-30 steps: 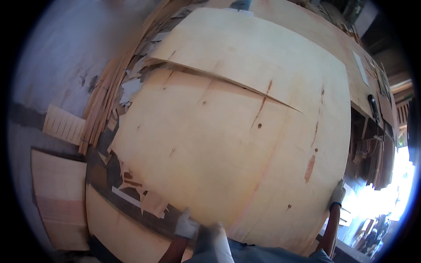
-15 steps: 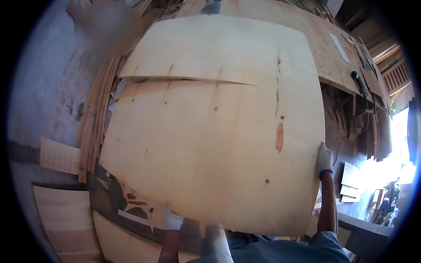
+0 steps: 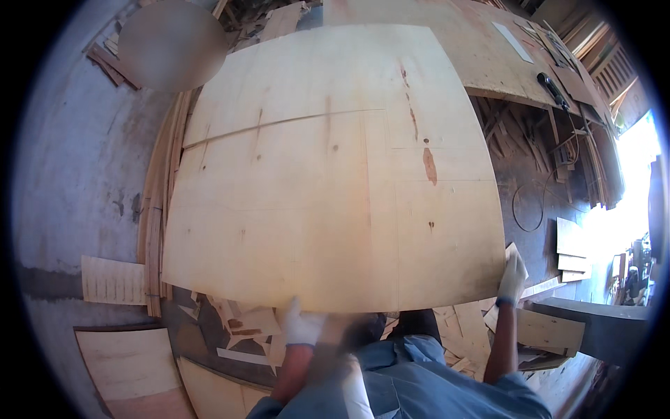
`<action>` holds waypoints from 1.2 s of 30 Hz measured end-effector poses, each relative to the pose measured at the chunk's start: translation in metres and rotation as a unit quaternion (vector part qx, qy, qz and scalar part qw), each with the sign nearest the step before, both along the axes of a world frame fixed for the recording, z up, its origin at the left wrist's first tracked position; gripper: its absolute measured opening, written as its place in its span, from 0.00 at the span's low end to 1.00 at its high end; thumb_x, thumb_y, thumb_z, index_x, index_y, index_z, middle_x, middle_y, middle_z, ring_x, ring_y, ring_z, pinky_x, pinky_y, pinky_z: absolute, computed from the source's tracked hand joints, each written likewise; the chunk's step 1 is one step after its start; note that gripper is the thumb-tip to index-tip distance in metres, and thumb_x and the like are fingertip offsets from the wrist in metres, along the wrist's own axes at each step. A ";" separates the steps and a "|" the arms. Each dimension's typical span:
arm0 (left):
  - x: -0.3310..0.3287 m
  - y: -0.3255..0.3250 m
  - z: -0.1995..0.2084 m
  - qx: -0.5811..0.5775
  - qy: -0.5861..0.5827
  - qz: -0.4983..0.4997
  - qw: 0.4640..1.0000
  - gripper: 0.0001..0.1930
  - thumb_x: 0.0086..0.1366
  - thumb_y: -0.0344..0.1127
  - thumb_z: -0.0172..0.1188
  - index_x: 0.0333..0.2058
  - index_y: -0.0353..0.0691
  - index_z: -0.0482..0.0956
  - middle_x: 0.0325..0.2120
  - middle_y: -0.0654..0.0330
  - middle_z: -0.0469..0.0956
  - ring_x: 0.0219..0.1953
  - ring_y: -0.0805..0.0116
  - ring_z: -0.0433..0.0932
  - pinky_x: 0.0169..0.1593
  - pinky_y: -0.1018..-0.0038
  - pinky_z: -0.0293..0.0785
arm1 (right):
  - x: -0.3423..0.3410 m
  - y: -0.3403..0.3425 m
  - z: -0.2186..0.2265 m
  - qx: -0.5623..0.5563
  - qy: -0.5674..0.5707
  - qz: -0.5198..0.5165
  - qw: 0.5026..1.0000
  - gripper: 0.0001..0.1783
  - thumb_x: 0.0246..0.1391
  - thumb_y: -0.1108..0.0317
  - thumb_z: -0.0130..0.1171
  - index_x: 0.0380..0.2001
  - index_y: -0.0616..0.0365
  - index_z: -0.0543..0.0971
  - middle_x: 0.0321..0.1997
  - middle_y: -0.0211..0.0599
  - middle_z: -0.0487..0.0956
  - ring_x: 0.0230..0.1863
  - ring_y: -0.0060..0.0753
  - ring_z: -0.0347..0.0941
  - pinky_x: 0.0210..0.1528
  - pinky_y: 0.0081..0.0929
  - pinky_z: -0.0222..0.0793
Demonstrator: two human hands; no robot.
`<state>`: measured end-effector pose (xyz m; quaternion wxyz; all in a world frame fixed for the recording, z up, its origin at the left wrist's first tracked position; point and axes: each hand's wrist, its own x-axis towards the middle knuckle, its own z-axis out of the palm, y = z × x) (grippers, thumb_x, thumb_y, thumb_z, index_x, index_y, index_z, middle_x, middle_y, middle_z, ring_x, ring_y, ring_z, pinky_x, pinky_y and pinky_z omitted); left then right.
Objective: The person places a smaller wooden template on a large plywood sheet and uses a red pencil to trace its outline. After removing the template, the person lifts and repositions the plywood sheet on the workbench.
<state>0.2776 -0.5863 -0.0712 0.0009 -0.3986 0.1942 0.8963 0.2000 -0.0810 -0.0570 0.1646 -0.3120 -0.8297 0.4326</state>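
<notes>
A large pale plywood sheet [image 3: 314, 202] with brown knots and pencil lines spreads in front of me. A long cut runs into it from its left edge, its two sides almost touching. My left hand [image 3: 301, 325], in a white glove, is closed on the near edge, thumb on top and fingers hidden beneath. At the near right corner my right hand [image 3: 513, 278], also in a white glove, is closed around the sheet's edge.
Behind and to the right stands a wooden workbench [image 3: 433, 52] with a dark power tool [image 3: 553, 89] and its cable. Long wood strips [image 3: 159, 216] lean along the left wall. Plywood offcuts [image 3: 460, 335] litter the floor near my legs. A grey ledge [image 3: 600, 311] is at right.
The cut in the sheet has narrowed from a visible gap. In view, the sheet's near edge sits farther from me, and my right hand is nearer the sheet's near right corner.
</notes>
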 end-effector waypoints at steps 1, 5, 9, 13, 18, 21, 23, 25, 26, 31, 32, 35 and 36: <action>-0.003 0.002 0.002 0.000 0.009 -0.013 1.000 0.19 0.70 0.43 0.55 0.58 0.51 0.70 0.58 0.59 0.72 0.61 0.56 0.70 0.63 0.47 0.65 | 0.031 -0.021 0.013 0.030 -0.012 -0.033 0.999 0.21 0.68 0.57 0.48 0.45 0.68 0.77 0.41 0.39 0.78 0.41 0.33 0.72 0.49 0.32 0.67; -0.006 0.005 0.014 0.033 -0.012 -0.018 0.999 0.19 0.70 0.41 0.55 0.58 0.50 0.70 0.59 0.58 0.71 0.63 0.56 0.68 0.65 0.47 0.64 | 0.103 -0.052 0.016 -0.193 -0.043 -0.211 0.957 0.16 0.68 0.58 0.48 0.38 0.61 0.77 0.36 0.32 0.73 0.42 0.31 0.71 0.48 0.31 0.67; -0.003 0.006 0.016 0.058 -0.017 -0.011 0.998 0.20 0.69 0.39 0.54 0.59 0.49 0.69 0.60 0.58 0.70 0.64 0.55 0.67 0.65 0.46 0.63 | 0.128 -0.072 -0.045 -0.616 -0.029 -0.145 0.774 0.24 0.63 0.41 0.52 0.46 0.52 0.73 0.43 0.37 0.75 0.47 0.40 0.73 0.52 0.49 0.71; 0.001 -0.008 -0.012 0.020 -0.011 -0.024 0.999 0.21 0.70 0.39 0.54 0.60 0.49 0.68 0.60 0.58 0.70 0.64 0.54 0.66 0.65 0.46 0.63 | 0.085 -0.150 -0.054 -0.770 0.018 -0.087 0.632 0.33 0.62 0.38 0.53 0.59 0.50 0.69 0.61 0.43 0.72 0.62 0.47 0.68 0.63 0.56 0.64; -0.013 0.018 0.024 0.012 -0.033 0.004 0.999 0.25 0.74 0.45 0.46 0.61 0.34 0.66 0.59 0.50 0.71 0.60 0.51 0.70 0.65 0.54 0.65 | 0.065 -0.153 -0.052 -0.697 -0.016 -0.124 0.706 0.36 0.61 0.40 0.54 0.64 0.50 0.66 0.66 0.41 0.69 0.64 0.50 0.67 0.64 0.58 0.64; -0.011 0.004 0.021 0.103 0.008 0.022 0.994 0.21 0.71 0.44 0.51 0.59 0.42 0.69 0.58 0.55 0.72 0.60 0.52 0.70 0.63 0.48 0.65 | 0.054 -0.157 -0.013 -0.679 -0.010 -0.129 0.722 0.34 0.64 0.40 0.48 0.64 0.50 0.66 0.65 0.39 0.69 0.64 0.49 0.66 0.62 0.55 0.67; -0.003 -0.014 0.001 0.107 0.042 0.056 0.992 0.20 0.70 0.44 0.54 0.58 0.46 0.70 0.56 0.57 0.73 0.60 0.53 0.70 0.61 0.46 0.67 | 0.047 -0.155 -0.008 -0.657 0.004 -0.122 0.744 0.33 0.66 0.39 0.45 0.64 0.50 0.66 0.64 0.39 0.69 0.64 0.49 0.67 0.60 0.55 0.68; 0.009 -0.056 -0.034 0.043 0.052 0.105 0.992 0.21 0.69 0.47 0.55 0.56 0.46 0.72 0.54 0.58 0.74 0.58 0.54 0.72 0.58 0.49 0.71 | 0.039 -0.150 0.005 -0.623 0.010 -0.130 0.771 0.33 0.65 0.40 0.46 0.64 0.49 0.66 0.64 0.40 0.70 0.64 0.49 0.67 0.61 0.56 0.68; 0.015 -0.077 -0.043 0.007 0.047 0.107 0.993 0.21 0.69 0.48 0.55 0.56 0.46 0.72 0.54 0.58 0.74 0.57 0.55 0.72 0.56 0.51 0.72 | 0.039 -0.148 0.010 -0.607 0.013 -0.138 0.783 0.33 0.65 0.40 0.47 0.64 0.49 0.66 0.64 0.40 0.70 0.64 0.49 0.67 0.61 0.56 0.68; 0.010 -0.191 -0.077 -0.009 0.009 0.173 0.985 0.23 0.70 0.52 0.54 0.54 0.42 0.74 0.51 0.59 0.77 0.53 0.57 0.76 0.57 0.59 0.73 | 0.038 -0.133 0.017 -0.581 0.066 -0.143 0.798 0.32 0.61 0.42 0.57 0.61 0.48 0.70 0.63 0.38 0.72 0.63 0.47 0.69 0.63 0.56 0.68; 0.007 -0.201 -0.075 -0.034 0.026 0.169 0.985 0.22 0.69 0.51 0.55 0.55 0.44 0.73 0.52 0.59 0.76 0.53 0.58 0.75 0.56 0.58 0.73 | 0.037 -0.134 0.021 -0.565 0.073 -0.145 0.809 0.32 0.61 0.42 0.57 0.61 0.48 0.70 0.63 0.38 0.73 0.63 0.47 0.69 0.62 0.56 0.68; -0.008 -0.224 -0.066 -0.099 0.057 0.154 0.981 0.23 0.68 0.49 0.58 0.57 0.48 0.71 0.53 0.58 0.74 0.54 0.58 0.74 0.55 0.55 0.74 | 0.036 -0.149 0.038 -0.564 0.073 -0.156 0.808 0.31 0.60 0.42 0.58 0.60 0.48 0.72 0.62 0.37 0.74 0.60 0.45 0.72 0.59 0.53 0.72; -0.009 -0.229 -0.060 -0.112 0.054 0.149 0.981 0.24 0.68 0.49 0.58 0.58 0.47 0.70 0.54 0.58 0.73 0.55 0.57 0.73 0.56 0.54 0.74 | 0.035 -0.155 0.042 -0.559 0.074 -0.158 0.810 0.31 0.60 0.42 0.58 0.60 0.48 0.72 0.61 0.37 0.74 0.60 0.45 0.72 0.58 0.53 0.73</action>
